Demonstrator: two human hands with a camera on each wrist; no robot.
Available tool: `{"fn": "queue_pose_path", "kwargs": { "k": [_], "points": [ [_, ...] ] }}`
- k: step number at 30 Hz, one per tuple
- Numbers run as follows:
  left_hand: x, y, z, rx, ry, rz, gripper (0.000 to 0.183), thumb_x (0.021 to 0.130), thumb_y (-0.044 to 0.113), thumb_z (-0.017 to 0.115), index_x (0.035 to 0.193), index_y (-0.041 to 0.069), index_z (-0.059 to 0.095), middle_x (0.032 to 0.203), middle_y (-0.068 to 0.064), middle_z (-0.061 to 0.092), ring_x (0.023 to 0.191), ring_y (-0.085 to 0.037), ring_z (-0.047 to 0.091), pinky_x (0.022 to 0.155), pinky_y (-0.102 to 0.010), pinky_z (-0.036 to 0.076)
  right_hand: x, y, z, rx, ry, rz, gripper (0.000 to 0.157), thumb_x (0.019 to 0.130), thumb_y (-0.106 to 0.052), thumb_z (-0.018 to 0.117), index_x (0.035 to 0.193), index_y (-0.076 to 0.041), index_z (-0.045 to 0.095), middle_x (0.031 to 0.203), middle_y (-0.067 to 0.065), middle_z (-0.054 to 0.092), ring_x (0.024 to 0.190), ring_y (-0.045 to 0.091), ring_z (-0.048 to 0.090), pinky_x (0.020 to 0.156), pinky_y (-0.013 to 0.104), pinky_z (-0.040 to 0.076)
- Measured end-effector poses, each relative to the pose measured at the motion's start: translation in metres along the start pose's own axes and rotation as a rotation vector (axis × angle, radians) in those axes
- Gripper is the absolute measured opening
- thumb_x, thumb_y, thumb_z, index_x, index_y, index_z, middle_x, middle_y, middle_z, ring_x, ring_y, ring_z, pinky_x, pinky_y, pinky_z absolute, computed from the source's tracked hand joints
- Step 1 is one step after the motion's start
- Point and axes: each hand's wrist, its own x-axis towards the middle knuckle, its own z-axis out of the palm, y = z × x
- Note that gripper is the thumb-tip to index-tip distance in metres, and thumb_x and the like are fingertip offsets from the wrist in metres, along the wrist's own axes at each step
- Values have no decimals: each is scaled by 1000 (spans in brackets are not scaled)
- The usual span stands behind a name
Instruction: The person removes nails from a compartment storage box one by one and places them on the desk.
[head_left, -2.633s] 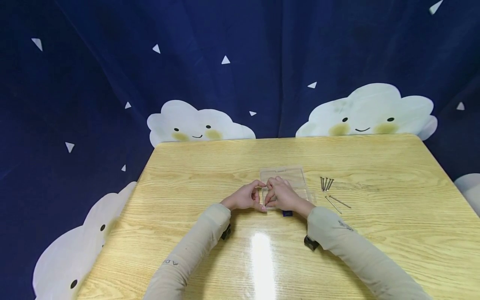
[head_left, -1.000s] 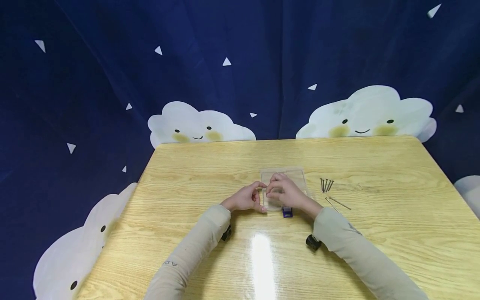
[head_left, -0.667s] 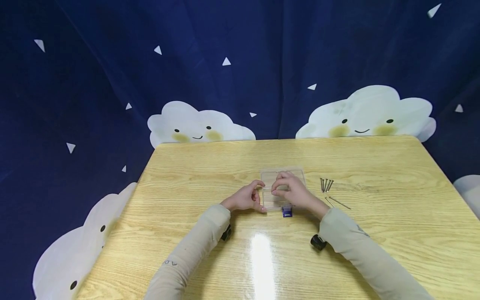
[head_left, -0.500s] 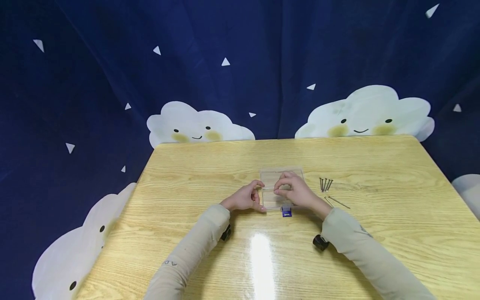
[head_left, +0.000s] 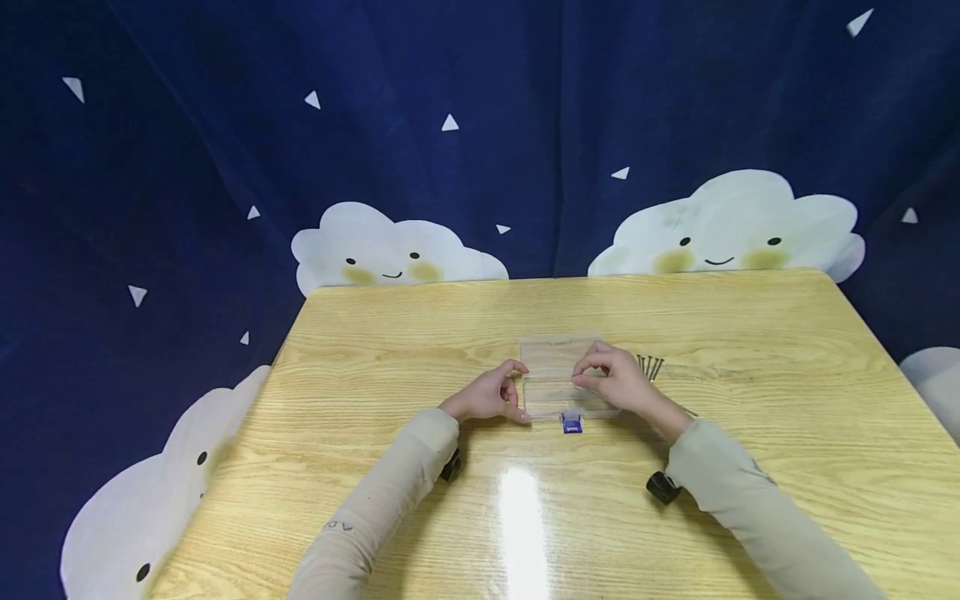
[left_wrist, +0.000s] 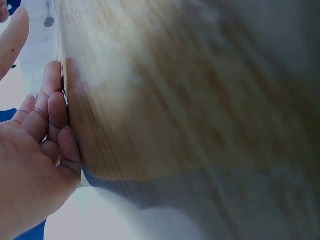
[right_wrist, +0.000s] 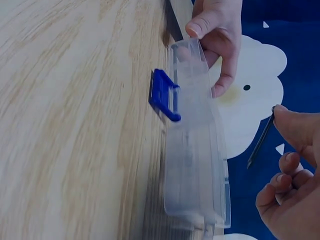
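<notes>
While pinching a nail with the right hand above the open clear plastic case, gripping the case's end with the left hand, ideally levelling the nail before release.

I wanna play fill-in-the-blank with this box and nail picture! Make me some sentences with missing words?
One nail is pinched by the ____ hand.
The clear box lies ____, not shut.
Its latch is colored ____.
The smiling shapes on the curtain are white ____.

Missing words: right, open, blue, clouds.
</notes>
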Motion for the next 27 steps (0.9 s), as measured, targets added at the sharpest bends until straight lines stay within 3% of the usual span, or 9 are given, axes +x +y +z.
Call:
{"fn": "queue_pose_path", "kwargs": {
  "k": [6, 14, 22, 27],
  "points": [
    [-2, 0, -2, 6, 0, -8, 73, 70, 11, 79, 129, 5, 37, 68, -3, 57, 60, -9, 49, 63, -21, 40, -5, 0, -12, -14, -1, 24, 3, 81, -5, 68, 82, -2, 69, 76, 2, 50, 64, 15, 34, 60, 27, 29],
    [-2, 0, -1, -7, -5, -3, 72, 71, 11, 79, 129, 5, 37, 69, -3, 57, 60, -9, 49, 66, -22, 42, -17, -29, -31, -56, 21, 24, 5, 80, 5, 65, 79, 1, 67, 73, 7, 49, 61, 16, 32, 57, 28, 28],
    [-2, 1, 0, 1, 1, -17, 72, 70, 11, 79, 129, 5, 38, 69, -4, 58, 60, -9, 50, 67, -22, 42, -21, 6, -40, -86, 24, 66, 6, 81, -7, 68, 85, -3, 70, 78, 2, 52, 64, 13, 35, 58, 26, 30],
    [-2, 1, 0, 11, 5, -11, 73, 70, 12, 80, 129, 6, 38, 69, -3, 58, 60, -9, 50, 68, -22, 42, -24, 13, -47, -89, 32, 77, 8, 80, -8, 69, 85, -2, 69, 79, 2, 53, 65, 13, 38, 59, 26, 33]
  ]
}}
